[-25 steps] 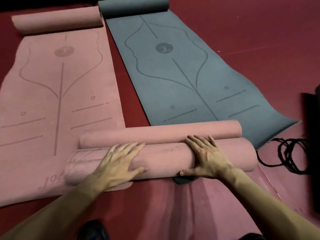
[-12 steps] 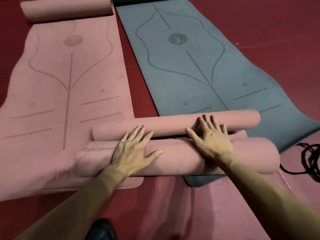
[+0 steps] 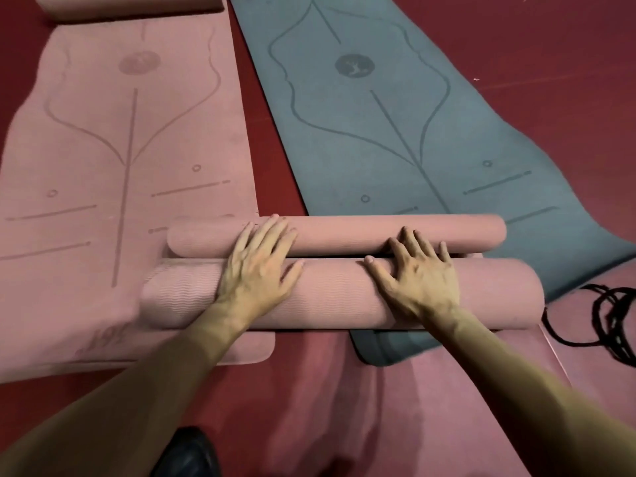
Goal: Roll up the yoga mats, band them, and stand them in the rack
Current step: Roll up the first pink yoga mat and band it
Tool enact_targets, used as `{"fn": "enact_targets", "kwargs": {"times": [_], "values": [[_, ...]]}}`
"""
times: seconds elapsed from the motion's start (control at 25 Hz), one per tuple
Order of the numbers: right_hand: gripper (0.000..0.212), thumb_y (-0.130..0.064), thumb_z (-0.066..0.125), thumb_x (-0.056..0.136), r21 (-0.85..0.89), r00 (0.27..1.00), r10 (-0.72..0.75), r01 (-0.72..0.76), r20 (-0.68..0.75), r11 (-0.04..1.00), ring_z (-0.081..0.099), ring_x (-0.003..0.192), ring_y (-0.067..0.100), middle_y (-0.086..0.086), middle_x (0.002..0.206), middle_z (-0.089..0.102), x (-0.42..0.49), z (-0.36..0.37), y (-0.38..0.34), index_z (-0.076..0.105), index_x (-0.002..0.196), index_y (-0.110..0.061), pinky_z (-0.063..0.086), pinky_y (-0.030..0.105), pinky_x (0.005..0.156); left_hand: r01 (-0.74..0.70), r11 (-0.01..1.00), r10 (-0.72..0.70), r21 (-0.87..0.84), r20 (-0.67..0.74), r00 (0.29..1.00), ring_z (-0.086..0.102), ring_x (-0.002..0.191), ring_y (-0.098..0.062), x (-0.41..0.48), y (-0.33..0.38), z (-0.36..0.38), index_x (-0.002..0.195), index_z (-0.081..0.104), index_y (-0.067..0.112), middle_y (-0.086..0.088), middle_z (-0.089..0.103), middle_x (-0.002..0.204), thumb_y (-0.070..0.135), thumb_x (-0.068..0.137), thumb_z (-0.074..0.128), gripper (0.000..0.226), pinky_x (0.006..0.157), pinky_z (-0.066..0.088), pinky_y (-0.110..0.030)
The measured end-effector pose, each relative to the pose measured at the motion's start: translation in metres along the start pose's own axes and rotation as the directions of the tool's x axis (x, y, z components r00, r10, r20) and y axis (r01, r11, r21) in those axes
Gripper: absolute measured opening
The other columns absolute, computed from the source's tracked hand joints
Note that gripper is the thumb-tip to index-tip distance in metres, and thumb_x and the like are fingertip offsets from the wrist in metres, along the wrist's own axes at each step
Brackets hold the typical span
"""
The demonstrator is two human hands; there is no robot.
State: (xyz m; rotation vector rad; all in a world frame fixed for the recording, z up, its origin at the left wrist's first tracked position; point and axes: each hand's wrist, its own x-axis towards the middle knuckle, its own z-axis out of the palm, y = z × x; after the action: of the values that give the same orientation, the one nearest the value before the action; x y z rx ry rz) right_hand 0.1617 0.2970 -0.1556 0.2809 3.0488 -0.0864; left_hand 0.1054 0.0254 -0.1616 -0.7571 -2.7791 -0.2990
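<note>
The left hand (image 3: 256,270) and right hand (image 3: 418,275) rest flat, fingers straight, well apart on the thick pink roll (image 3: 337,296) beneath the palms, fingertips (image 3: 279,224) touching the thinner roll (image 3: 344,235) just beyond, likely to spread pressure evenly and hold the winding tight and straight.

One view, head-worn, wide-angle. It looks forward and steeply down onto the red floor (image 3: 550,46). Forearms enter from both bottom corners. The left hand (image 3: 256,266) and right hand (image 3: 418,273) sit mid-frame, near the lens, on the rolled pink mat (image 3: 337,294). A dark shoe (image 3: 187,452) cuts the bottom edge, almost under the camera. The flat pink mat (image 3: 130,132) and blue-grey mat (image 3: 378,115) run away toward the top edge, their sides bowing near the borders.
</note>
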Motion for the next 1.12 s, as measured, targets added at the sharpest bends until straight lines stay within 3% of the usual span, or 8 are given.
{"fn": "enact_targets", "kwargs": {"times": [0.08,0.2,0.32,0.48,0.72,0.84,0.92,1.12], "values": [[0.093,-0.085,0.006,0.083,0.030,0.997,0.020,-0.022,0.068,0.999,0.021,0.153,0.021,0.002,0.165,0.029,0.010,-0.004,0.001,0.049,0.143,-0.028,0.020,0.056,0.121,0.065,0.996,-0.066,-0.057,-0.023,0.998,0.052,0.136,-0.021,0.002,0.005,0.000,0.135,0.062,0.015,-0.005,0.060,0.143,0.045,0.098,0.043,0.051,0.116,0.035,-0.043],[0.099,-0.086,0.005,0.081,0.065,0.989,0.033,-0.042,0.144,0.997,0.007,0.157,0.019,-0.001,0.171,0.012,0.018,-0.007,0.000,0.030,0.158,-0.028,0.013,0.053,0.124,0.329,0.943,-0.310,-0.043,0.242,0.919,0.029,0.151,-0.008,0.012,0.010,0.001,0.149,0.049,0.024,0.006,0.040,0.160,0.061,0.098,0.038,0.064,0.124,0.021,-0.040],[0.102,-0.087,0.004,0.081,0.066,0.990,0.023,-0.032,0.141,0.997,0.000,0.158,0.019,0.001,0.172,0.005,0.031,-0.010,0.001,0.018,0.162,-0.027,0.007,0.052,0.126,0.272,0.962,-0.267,0.040,0.370,0.890,0.003,0.156,-0.008,0.032,0.003,0.004,0.159,0.030,0.028,0.006,0.013,0.170,0.076,0.094,0.023,0.081,0.127,0.004,-0.047],[0.097,-0.085,0.009,0.086,0.048,0.988,0.006,-0.014,0.153,0.999,-0.008,0.157,0.020,0.004,0.172,-0.002,0.057,-0.013,0.001,0.010,0.163,-0.026,0.000,0.054,0.126,0.272,0.960,-0.275,0.071,0.435,0.857,-0.010,0.156,-0.012,0.059,-0.008,0.010,0.163,0.009,0.024,0.004,-0.005,0.171,0.073,0.095,0.027,0.085,0.126,-0.005,-0.053],[0.107,-0.089,0.004,0.081,0.031,0.994,0.003,-0.006,0.112,1.000,-0.005,0.158,0.022,0.006,0.171,0.006,0.093,-0.010,-0.001,0.016,0.162,-0.022,-0.006,0.063,0.122,0.200,0.977,-0.214,0.076,0.341,0.915,0.002,0.157,-0.015,0.090,-0.016,0.017,0.162,0.020,0.026,-0.001,0.014,0.170,0.065,0.098,0.027,0.075,0.124,-0.012,-0.055],[0.106,-0.091,0.006,0.080,0.064,0.999,-0.013,0.009,0.051,0.998,0.025,0.153,0.024,0.006,0.162,0.037,0.104,-0.011,-0.001,0.036,0.155,-0.023,0.000,0.065,0.121,0.178,0.984,-0.176,0.014,0.260,0.949,0.024,0.153,-0.015,0.098,-0.017,0.019,0.153,0.044,0.024,-0.001,0.038,0.161,0.070,0.096,0.015,0.079,0.125,-0.012,-0.050],[0.098,-0.090,0.012,0.081,0.090,0.999,-0.049,0.049,0.006,0.995,0.047,0.138,0.026,0.003,0.144,0.059,0.106,-0.011,-0.002,0.051,0.144,-0.027,0.012,0.062,0.120,0.166,0.985,-0.156,-0.041,0.181,0.971,0.043,0.144,-0.016,0.098,-0.015,0.021,0.140,0.060,0.022,0.000,0.055,0.149,0.067,0.096,0.017,0.077,0.127,0.003,-0.046],[0.091,-0.096,0.021,0.075,0.040,0.996,-0.087,0.087,-0.001,0.995,0.058,0.119,0.027,0.001,0.122,0.069,0.101,-0.013,0.001,0.060,0.130,-0.036,0.035,0.050,0.108,0.117,0.989,-0.102,-0.091,0.157,0.982,0.055,0.132,-0.018,0.086,-0.014,0.023,0.135,0.063,0.019,0.000,0.064,0.139,0.063,0.095,0.031,0.068,0.120,0.031,-0.043]]}}
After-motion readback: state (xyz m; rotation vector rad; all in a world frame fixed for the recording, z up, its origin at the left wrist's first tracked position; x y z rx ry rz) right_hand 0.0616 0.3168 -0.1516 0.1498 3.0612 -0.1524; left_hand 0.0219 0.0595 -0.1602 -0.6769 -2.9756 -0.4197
